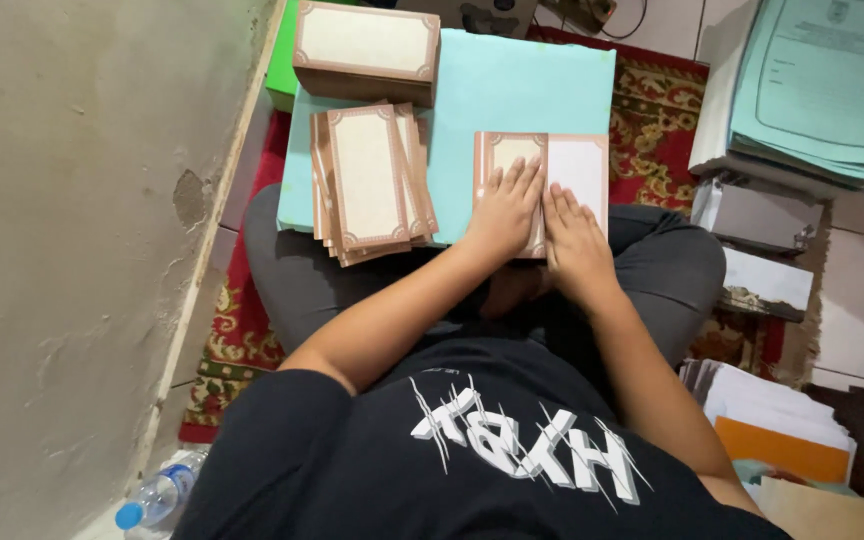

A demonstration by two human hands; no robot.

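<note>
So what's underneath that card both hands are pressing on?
The card lies on a light blue sheet stack across the person's lap. Left hand and right hand cover its near edge, hiding what lies beneath there.

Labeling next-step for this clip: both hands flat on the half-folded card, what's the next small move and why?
Probably run the fingers along the fold to crease it. The left hand and right hand press flat side by side on the card, meeting at its centre line, brown-bordered half left, blank half right. It lies on the light-blue board, beside the fanned stack.
</note>
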